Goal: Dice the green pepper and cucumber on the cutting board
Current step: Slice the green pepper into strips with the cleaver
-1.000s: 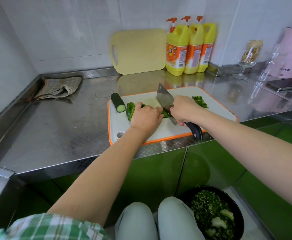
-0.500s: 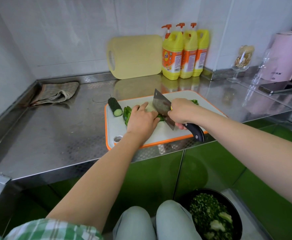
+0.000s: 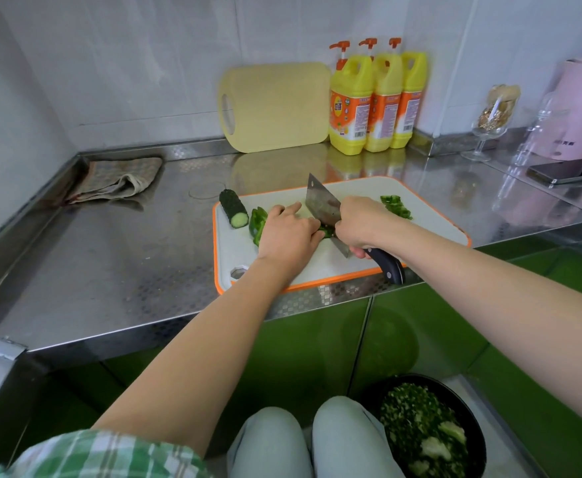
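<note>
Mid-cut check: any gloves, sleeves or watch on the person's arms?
No gloves, watch or rings show on the left hand or right hand. Both forearms are bare. A green-and-white plaid sleeve ends at the left upper arm; no right sleeve shows.

Head-worn view, forward and down, close over the counter

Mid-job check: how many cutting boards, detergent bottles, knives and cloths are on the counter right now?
Cutting boards: 2
Detergent bottles: 3
Knife: 1
Cloth: 1
Total: 7
</note>
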